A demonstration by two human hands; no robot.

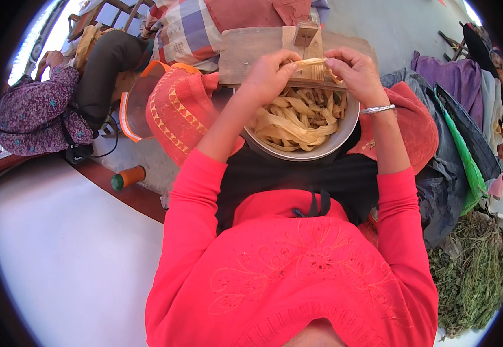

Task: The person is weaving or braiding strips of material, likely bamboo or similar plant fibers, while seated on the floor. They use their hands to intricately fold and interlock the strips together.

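Note:
A pale yellow flat strip (309,63) is stretched between my two hands, one end in each. My left hand (272,76) pinches its left end, and my right hand (354,75) pinches the right end, a silver bracelet on that wrist. Just beneath my hands, a round metal basin (299,156) in my lap holds a tangled heap of similar yellow strips (298,127). Behind the strip lies a wooden board (251,55) with a small wooden block (305,33) standing on it. Red towels (176,113) drape over my legs on either side.
On the left sits another person in a purple patterned top (49,110). An orange spool (129,177) lies on the floor nearby. Piled clothes (436,168) and a bundle of dried plants (476,277) are on the right. Checked cloth (185,32) lies beyond the board.

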